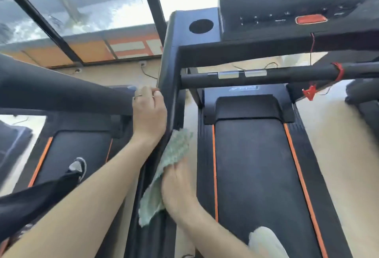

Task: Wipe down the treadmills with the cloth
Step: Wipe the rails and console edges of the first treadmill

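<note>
A black treadmill with orange belt stripes (252,165) fills the right half of the head view. Its left upright post (167,77) runs down the middle of the frame. My left hand (148,114) is wrapped around that post from the left. Lower down, my right hand (178,188) presses a pale green cloth (164,175) flat against the post's right side. A second treadmill (78,151) lies to the left, its handrail (51,87) crossing in front of it.
The console (287,1) with an orange stop button (311,19) sits top right, over a crossbar handle (266,74) with a red safety cord (310,91). Windows (82,7) stand behind. My dark-trousered leg and shoe (77,167) rest on the left belt.
</note>
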{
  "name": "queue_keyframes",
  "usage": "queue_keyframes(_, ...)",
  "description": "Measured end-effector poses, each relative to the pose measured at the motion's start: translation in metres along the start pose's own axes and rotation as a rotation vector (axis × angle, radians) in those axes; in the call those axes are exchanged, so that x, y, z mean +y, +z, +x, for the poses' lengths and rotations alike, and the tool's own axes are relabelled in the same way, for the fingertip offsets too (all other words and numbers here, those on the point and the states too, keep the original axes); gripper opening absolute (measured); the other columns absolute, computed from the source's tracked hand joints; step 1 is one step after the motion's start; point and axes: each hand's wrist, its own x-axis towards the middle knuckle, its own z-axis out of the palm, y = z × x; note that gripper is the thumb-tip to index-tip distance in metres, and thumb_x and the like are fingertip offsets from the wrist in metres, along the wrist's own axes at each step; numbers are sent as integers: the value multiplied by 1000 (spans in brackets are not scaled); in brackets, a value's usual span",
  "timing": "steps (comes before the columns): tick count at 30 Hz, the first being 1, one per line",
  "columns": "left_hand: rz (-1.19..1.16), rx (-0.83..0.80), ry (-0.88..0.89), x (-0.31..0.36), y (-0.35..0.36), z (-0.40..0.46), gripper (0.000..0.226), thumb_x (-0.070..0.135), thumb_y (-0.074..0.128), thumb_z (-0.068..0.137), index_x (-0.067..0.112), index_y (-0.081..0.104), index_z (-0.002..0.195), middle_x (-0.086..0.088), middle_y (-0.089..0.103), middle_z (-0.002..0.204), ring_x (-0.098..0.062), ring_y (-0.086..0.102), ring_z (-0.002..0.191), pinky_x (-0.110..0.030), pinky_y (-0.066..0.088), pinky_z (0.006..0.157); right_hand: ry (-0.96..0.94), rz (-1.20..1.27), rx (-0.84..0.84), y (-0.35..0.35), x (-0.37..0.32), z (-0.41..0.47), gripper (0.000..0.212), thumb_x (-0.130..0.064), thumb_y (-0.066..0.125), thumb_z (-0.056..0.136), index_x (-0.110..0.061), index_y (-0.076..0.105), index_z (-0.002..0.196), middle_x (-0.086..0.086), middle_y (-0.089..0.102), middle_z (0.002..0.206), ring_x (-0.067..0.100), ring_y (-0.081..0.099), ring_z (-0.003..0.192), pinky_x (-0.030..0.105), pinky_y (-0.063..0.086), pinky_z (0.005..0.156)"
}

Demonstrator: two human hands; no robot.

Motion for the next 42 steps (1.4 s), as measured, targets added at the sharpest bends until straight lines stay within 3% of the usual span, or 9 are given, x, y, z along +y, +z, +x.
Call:
queue_keyframes(6, -168, 28, -99, 3, 1, 6, 30, 20, 36, 99, 10, 64, 103, -1, 57, 105, -13, 51, 99, -28, 41, 89, -38, -78, 94, -7, -29, 80, 32, -38, 30, 102, -41, 43, 131, -8, 52, 129, 10, 49, 124, 42, 41, 107)
queue_keyframes(12, -266, 43, -162, 2, -6, 9, 26, 14, 39, 95, 10, 65, 100, 1, 62, 102, -7, 56, 98, -18, 42, 87, -248, -897, -209, -9, -21, 25, 62, -27, 28, 105, -12, -1, 158, 8, -13, 165, 27, -13, 152, 42, 4, 124)
queue_keyframes(17, -761, -154, -739, -11, -22, 32, 43, 41, 43, 95, 16, 72, 75, -6, 67, 79, -22, 63, 80, -37, 49, 85, -550, -1314, -407, -38, -60, 95, 59, -35, 17, 103, -12, 10, 158, 11, 4, 165, 33, -3, 152, 49, 6, 123)
queue_keyframes(24, -533, -131, -633, -56, -97, 73, 55, 33, 17, 111, 14, 69, 102, -8, 72, 103, -18, 67, 93, -27, 50, 87, -494, -1587, -366, -13, -98, 194, 63, -33, 25, 93, -1, 51, 141, 12, 42, 153, 31, 16, 150, 46, 8, 123)
queue_keyframes(28, -487, -148, -650, -59, -109, 67, 49, 31, 20, 111, 16, 66, 105, -7, 70, 104, -16, 67, 94, -30, 49, 93, -672, -1573, -727, 3, -86, 132, 50, -33, 34, 94, -6, 76, 102, 13, 71, 105, 36, 53, 116, 51, 20, 115)
queue_keyframes(30, -469, -177, -657, -54, -104, 65, 45, 31, 24, 110, 16, 67, 104, -6, 71, 105, -15, 67, 94, -32, 49, 97, -734, -1448, -1008, -1, -82, 83, 44, -31, 41, 96, -9, 73, 77, 9, 66, 73, 30, 53, 77, 46, 36, 99)
queue_keyframes(33, -421, -243, -651, -40, -94, 65, 39, 40, 35, 98, 21, 69, 100, -3, 73, 105, -15, 68, 98, -41, 46, 106, -840, -1348, -1158, -7, -83, 98, 40, -31, 44, 99, -12, 67, 73, 5, 61, 68, 29, 51, 69, 40, 40, 80)
queue_keyframes(37, -366, -254, -599, -21, -88, 65, 44, 55, 32, 80, 31, 66, 94, 8, 72, 101, -14, 66, 103, -47, 44, 108, -889, -1509, -810, -32, -105, 218, 37, -31, 40, 102, -15, 70, 88, 6, 67, 92, 32, 59, 96, 44, 41, 98)
queue_keyframes(42, -271, -208, -503, 5, -68, 62, 39, 44, 31, 98, 24, 63, 106, 6, 66, 107, -17, 59, 108, -37, 42, 96, -621, -1625, -377, -31, -102, 224, 54, -33, 27, 98, -9, 58, 135, 10, 53, 141, 33, 27, 146, 47, 12, 122)
